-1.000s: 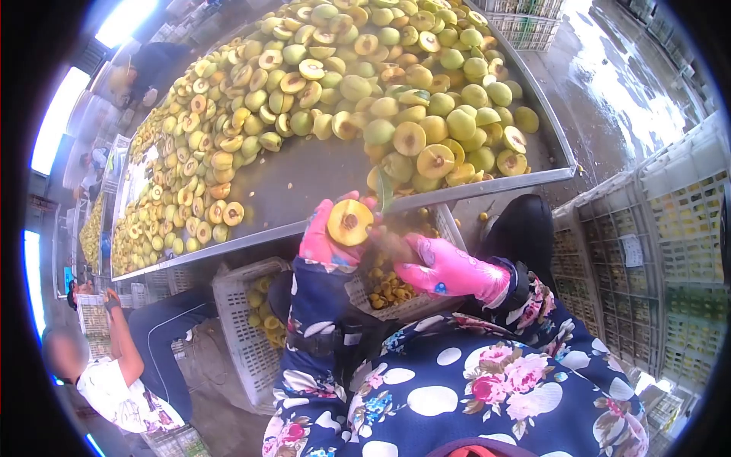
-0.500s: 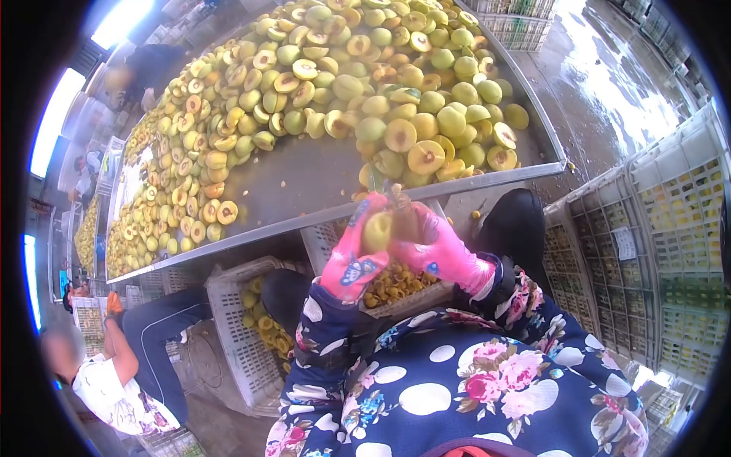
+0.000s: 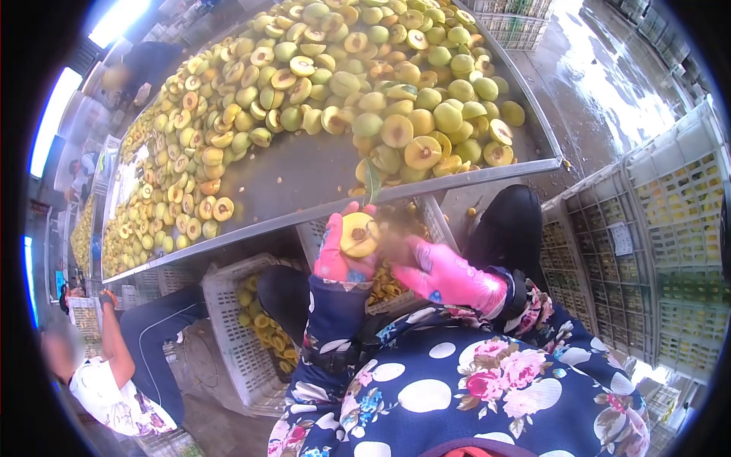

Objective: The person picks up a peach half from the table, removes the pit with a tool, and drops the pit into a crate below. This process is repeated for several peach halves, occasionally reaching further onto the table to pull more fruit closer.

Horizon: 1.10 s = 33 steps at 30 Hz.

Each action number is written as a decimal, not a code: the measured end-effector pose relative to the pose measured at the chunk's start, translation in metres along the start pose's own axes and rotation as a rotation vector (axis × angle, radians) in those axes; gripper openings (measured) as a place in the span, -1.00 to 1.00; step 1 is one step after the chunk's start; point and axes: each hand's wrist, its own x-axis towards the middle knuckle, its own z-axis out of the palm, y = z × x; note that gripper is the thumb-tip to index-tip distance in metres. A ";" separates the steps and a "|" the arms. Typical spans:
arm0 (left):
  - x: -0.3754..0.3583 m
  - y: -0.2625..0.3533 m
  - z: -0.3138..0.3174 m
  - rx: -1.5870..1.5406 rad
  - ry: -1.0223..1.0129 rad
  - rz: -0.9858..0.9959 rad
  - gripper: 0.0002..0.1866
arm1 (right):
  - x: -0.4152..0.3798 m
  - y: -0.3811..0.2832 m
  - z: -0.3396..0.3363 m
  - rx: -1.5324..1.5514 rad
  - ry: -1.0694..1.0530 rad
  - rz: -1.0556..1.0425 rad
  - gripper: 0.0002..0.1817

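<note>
In the head view, my left hand (image 3: 343,255) in a pink glove is closed around a peach half (image 3: 359,234). Its cut face is turned up, with the brown stone hollow or pit at the centre. My right hand (image 3: 438,270), also gloved in pink, is just to the right with fingers curled. A blur covers its fingertips, so what it holds cannot be made out. Both hands are above a white crate (image 3: 439,222) with cut fruit pieces in it, at the table's near edge. A green leaf (image 3: 371,181) sticks up just beyond my left fingertips.
A metal-edged table (image 3: 263,186) bears a big heap of halved peaches (image 3: 304,84). Another crate (image 3: 228,327) with fruit stands lower left. Stacked crates (image 3: 640,251) rise on the right. A person (image 3: 122,373) sits at left, near the table.
My hands have moved apart; the right has drawn back rightward and down. The fruit in my left hand now shows its cut face upward. The view has shifted slightly.
</note>
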 end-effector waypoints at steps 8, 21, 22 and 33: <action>-0.005 -0.004 0.000 0.045 -0.110 0.009 -0.57 | -0.003 -0.003 0.006 -0.059 0.019 -0.027 -0.65; -0.006 -0.018 0.012 0.075 -0.050 0.132 -0.67 | 0.032 0.101 0.046 0.024 0.036 -0.229 -0.73; -0.005 -0.022 0.014 0.095 -0.003 0.158 -0.69 | 0.034 0.108 0.047 0.057 0.007 -0.218 -0.74; 0.025 -0.042 0.001 0.255 0.269 0.364 -0.83 | 0.042 0.083 0.033 -1.096 -0.100 -0.473 -0.55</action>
